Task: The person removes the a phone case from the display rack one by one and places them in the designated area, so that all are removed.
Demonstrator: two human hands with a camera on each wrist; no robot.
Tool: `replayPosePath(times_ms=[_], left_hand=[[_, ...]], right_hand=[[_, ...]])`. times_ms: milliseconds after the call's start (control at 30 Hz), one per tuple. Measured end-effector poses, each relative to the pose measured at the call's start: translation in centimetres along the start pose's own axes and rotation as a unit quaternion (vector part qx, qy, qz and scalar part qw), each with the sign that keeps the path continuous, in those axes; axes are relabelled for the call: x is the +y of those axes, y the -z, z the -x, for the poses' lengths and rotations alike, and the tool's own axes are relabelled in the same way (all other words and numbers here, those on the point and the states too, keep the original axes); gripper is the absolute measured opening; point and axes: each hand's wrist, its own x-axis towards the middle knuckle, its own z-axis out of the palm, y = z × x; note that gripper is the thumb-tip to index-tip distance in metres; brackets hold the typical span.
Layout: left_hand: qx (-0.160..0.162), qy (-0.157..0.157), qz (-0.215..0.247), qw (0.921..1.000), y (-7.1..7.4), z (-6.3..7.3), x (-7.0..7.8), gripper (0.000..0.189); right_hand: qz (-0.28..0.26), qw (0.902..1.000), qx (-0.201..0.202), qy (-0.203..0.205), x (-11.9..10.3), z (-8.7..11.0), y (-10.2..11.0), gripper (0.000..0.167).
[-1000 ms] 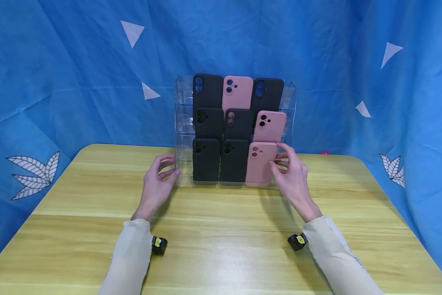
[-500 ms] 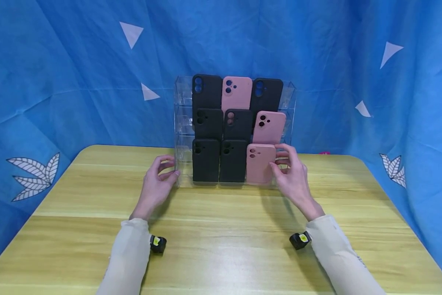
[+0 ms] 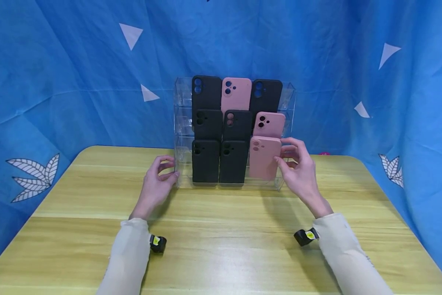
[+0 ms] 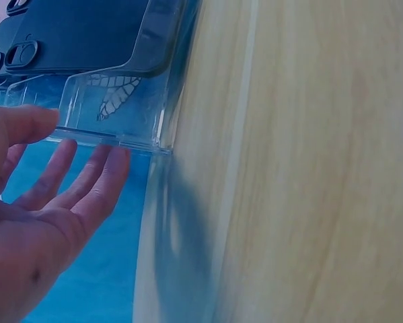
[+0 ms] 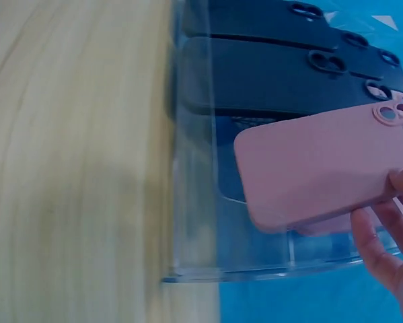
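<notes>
A pink phone case [image 3: 264, 159] is pinched by its right edge between the thumb and fingers of my right hand [image 3: 300, 166]. It is lifted in front of the lower right slot of a clear stepped display rack [image 3: 184, 164], apart from the slot's front lip in the right wrist view. My left hand [image 3: 157, 182] holds the rack's left side, its thumb [image 4: 33, 123] at the edge and fingers beyond. Black phone cases [image 3: 206, 162] stand in the lower left and middle slots. Behind the held case, another pink phone case [image 3: 269, 124] stands in the middle row.
In the top row a pink phone case [image 3: 236, 94] stands between two black ones. The rack sits near the back edge of a wooden table [image 3: 213, 233]. A blue curtain [image 3: 95, 82] hangs behind. Each wrist wears a small black camera [image 3: 157, 243].
The pink phone case has come up and slightly right out of the lower right slot with my right hand, which has moved the same way. My left hand stays at the rack's side.
</notes>
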Motion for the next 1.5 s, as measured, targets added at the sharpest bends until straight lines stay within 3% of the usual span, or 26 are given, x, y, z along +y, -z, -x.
replayPosePath(times_ms=[400,800,1000,1267,1500], left_hand=[[-0.001,0.0,0.001,1.0,-0.1,0.1,0.0,0.043],[-0.005,0.009,-0.004,0.9999,0.0,0.1,0.1,0.043],[-0.006,0.009,-0.004,0.9999,0.0,0.1,0.1,0.044],[-0.01,0.012,0.006,0.9999,0.1,0.0,0.1,0.045],[-0.01,0.009,0.007,0.9999,0.1,0.0,0.1,0.045]], right_hand=[[-0.051,0.9986,0.0,-0.014,-1.2,-0.4,1.1,0.051],[-0.11,0.9923,-0.041,-0.039,-1.8,0.4,1.0,0.055],[-0.149,0.9839,-0.075,-0.063,-1.7,1.0,0.7,0.056],[-0.207,0.9652,-0.126,-0.099,-1.7,1.8,-0.1,0.053],[-0.218,0.9522,-0.161,-0.14,-1.9,2.6,-1.1,0.053]])
